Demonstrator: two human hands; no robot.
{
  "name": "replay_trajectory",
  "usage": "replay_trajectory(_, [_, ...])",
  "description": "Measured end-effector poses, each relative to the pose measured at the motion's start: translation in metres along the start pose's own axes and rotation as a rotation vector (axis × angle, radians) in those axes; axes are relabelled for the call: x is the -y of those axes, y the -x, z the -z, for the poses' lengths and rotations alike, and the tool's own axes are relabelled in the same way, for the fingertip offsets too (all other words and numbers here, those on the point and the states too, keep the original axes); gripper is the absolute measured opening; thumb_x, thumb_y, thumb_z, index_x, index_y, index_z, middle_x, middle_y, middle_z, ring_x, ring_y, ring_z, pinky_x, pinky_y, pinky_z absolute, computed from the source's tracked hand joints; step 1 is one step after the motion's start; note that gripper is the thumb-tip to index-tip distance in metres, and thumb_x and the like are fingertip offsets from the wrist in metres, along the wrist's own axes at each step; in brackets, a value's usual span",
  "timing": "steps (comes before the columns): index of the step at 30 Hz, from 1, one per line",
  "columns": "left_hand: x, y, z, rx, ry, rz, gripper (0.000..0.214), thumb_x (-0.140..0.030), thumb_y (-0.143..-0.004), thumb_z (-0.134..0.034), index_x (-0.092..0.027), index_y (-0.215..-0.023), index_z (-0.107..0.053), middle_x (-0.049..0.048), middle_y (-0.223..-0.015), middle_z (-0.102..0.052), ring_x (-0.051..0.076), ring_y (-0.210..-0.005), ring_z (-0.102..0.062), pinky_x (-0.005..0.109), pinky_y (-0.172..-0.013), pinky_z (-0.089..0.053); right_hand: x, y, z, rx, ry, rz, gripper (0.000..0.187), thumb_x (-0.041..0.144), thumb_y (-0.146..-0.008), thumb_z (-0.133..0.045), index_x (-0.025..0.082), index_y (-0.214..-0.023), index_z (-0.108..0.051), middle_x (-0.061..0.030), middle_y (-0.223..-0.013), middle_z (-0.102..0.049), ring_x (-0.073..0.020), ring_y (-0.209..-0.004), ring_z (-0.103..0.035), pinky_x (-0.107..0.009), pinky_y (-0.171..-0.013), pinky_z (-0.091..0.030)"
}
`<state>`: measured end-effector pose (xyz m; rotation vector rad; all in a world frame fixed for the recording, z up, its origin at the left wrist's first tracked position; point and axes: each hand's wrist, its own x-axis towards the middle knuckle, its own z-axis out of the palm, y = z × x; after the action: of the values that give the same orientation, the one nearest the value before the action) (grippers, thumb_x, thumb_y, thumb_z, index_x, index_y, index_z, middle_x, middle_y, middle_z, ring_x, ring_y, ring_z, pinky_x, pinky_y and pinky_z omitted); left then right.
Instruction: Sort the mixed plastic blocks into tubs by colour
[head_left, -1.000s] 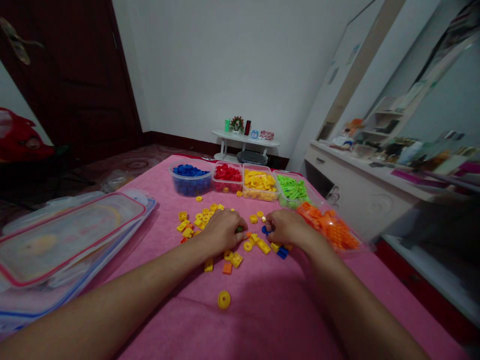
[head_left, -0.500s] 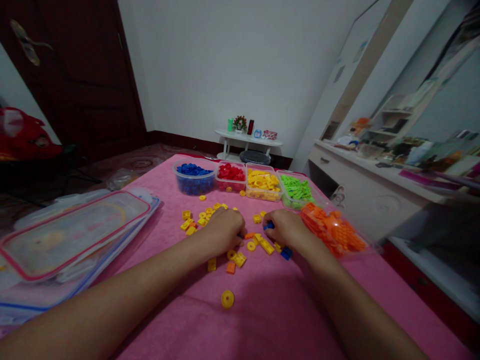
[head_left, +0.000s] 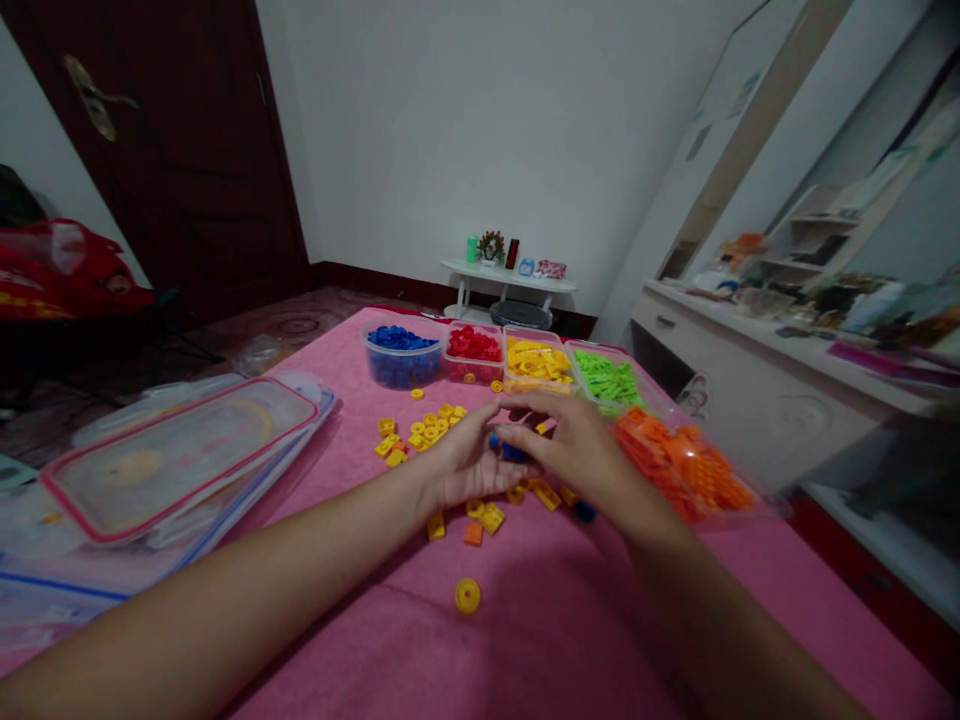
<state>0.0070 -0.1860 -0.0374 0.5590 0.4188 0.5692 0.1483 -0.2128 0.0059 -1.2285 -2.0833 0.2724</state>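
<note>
My left hand is turned palm up and curled around blue building blocks above the middle of the table. My right hand bends over it from the right, its fingers closed on the same blue blocks. How many blocks there are, and whether they are joined, is hidden by the fingers. Below and around the hands lie loose yellow blocks and yellow round pieces. An orange block lies in front of my left hand. Another dark blue block rests under my right wrist.
Along the far edge stand clear tubs of blue, red, yellow and green pieces. An orange-filled tub is at the right. Stacked plastic lids lie left. One yellow wheel lies near me.
My hands have come together from apart. The left has lifted and turned palm up; the right has moved left with its blue block. The view has shifted slightly.
</note>
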Motion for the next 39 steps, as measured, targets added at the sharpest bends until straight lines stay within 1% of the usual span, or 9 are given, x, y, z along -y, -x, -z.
replay_trajectory(6, [-0.018, 0.0, 0.014, -0.104, 0.139, -0.013, 0.026, -0.029, -0.09, -0.038, -0.01, -0.08, -0.053, 0.005, -0.063, -0.052, 0.004, -0.039, -0.041, 0.008, -0.028, -0.021, -0.007, -0.001, 0.005, -0.087, -0.088, -0.059, 0.022, 0.032, -0.078, -0.06, 0.02, -0.093, -0.07, -0.0046, -0.09, -0.07, -0.0157, -0.076, -0.063, -0.028, -0.068, -0.049])
replay_trajectory(9, [-0.066, 0.001, 0.02, -0.188, 0.108, -0.258, 0.022, -0.023, -0.089, -0.037, -0.01, -0.081, -0.053, 0.0034, -0.063, -0.051, 0.003, -0.038, -0.037, 0.009, -0.028, -0.019, -0.008, -0.004, 0.01, -0.138, -0.095, -0.078, 0.019, 0.033, -0.078, -0.06, 0.019, -0.086, -0.071, -0.0043, -0.082, -0.07, -0.0149, -0.07, -0.062, -0.027, -0.062, -0.047])
replay_trajectory(14, [-0.165, -0.011, 0.038, -0.599, -0.002, -0.763, 0.029, -0.029, -0.09, -0.033, -0.012, -0.078, -0.052, 0.0006, -0.054, -0.048, 0.003, -0.037, -0.037, 0.01, -0.032, -0.02, -0.007, -0.003, 0.01, -0.156, -0.086, -0.096, 0.019, 0.034, -0.078, -0.059, 0.018, -0.081, -0.07, -0.0036, -0.075, -0.069, -0.0145, -0.063, -0.06, -0.027, -0.058, -0.045])
replay_trajectory(18, [-0.194, -0.021, 0.066, -0.88, -0.367, -0.817, 0.042, -0.047, -0.087, -0.036, -0.014, -0.079, -0.059, 0.006, -0.058, -0.058, 0.014, -0.057, -0.057, 0.023, -0.056, -0.045, -0.01, -0.003, 0.014, -0.166, -0.073, -0.109, 0.02, 0.035, -0.079, -0.058, 0.019, -0.082, -0.07, -0.0039, -0.077, -0.069, -0.0155, -0.065, -0.062, -0.027, -0.059, -0.047])
replay_trajectory(21, [-0.187, -0.025, 0.084, -0.954, -0.785, -0.802, 0.055, -0.062, -0.078, -0.042, -0.013, -0.084, -0.066, 0.0149, -0.082, -0.069, 0.026, -0.088, -0.061, 0.037, -0.079, -0.044, -0.018, -0.006, 0.027, -0.189, 0.029, -0.139, 0.022, 0.037, -0.078, -0.058, 0.019, -0.08, -0.07, -0.0039, -0.076, -0.069, -0.0151, -0.063, -0.061, -0.027, -0.057, -0.045])
replay_trajectory(24, [-0.167, -0.027, 0.083, -0.843, -1.024, -0.91, 0.059, -0.063, -0.078, -0.041, -0.012, -0.09, -0.068, 0.0148, -0.098, -0.069, 0.026, -0.099, -0.059, 0.038, -0.088, -0.04, -0.035, -0.008, 0.047, -0.089, 0.208, -0.218, 0.02, 0.035, -0.075, -0.059, 0.02, -0.079, -0.071, -0.0032, -0.073, -0.069, -0.0145, -0.06, -0.06, -0.025, -0.054, -0.042])
replay_trajectory(32, [-0.075, -0.024, 0.03, -0.335, -1.362, -0.749, 0.027, -0.035, -0.078, -0.055, -0.013, -0.082, -0.069, 0.0071, -0.085, -0.071, 0.017, -0.078, -0.063, 0.027, -0.072, -0.047, -0.061, 0.02, 0.054, 0.785, 0.183, -0.612, 0.012, 0.024, -0.06, -0.067, 0.018, -0.069, -0.062, -0.0019, -0.058, -0.065, -0.0136, -0.051, -0.059, -0.021, -0.047, -0.037])
replay_trajectory(35, [-0.048, -0.015, 0.023, -0.209, -1.524, -0.644, 0.021, -0.027, -0.077, -0.055, -0.013, -0.084, -0.07, 0.0057, -0.083, -0.071, 0.015, -0.072, -0.062, 0.025, -0.067, -0.046, -0.048, 0.023, 0.04, 0.868, 0.223, -0.707, 0.018, 0.024, -0.063, -0.066, 0.019, -0.079, -0.058, 0.0005, -0.053, -0.062, -0.0131, -0.047, -0.058, -0.021, -0.047, -0.036])
replay_trajectory(39, [-0.031, -0.003, 0.027, -0.068, -1.723, -0.483, 0.023, -0.02, -0.072, -0.059, -0.016, -0.091, -0.071, 0.0056, -0.085, -0.07, 0.015, -0.073, -0.062, 0.025, -0.069, -0.046, -0.032, 0.019, 0.029, 0.787, 0.505, -0.516, 0.015, 0.013, -0.058, -0.063, 0.017, -0.071, -0.059, -0.0006, -0.059, -0.063, -0.0123, -0.052, -0.058, -0.02, -0.047, -0.031])
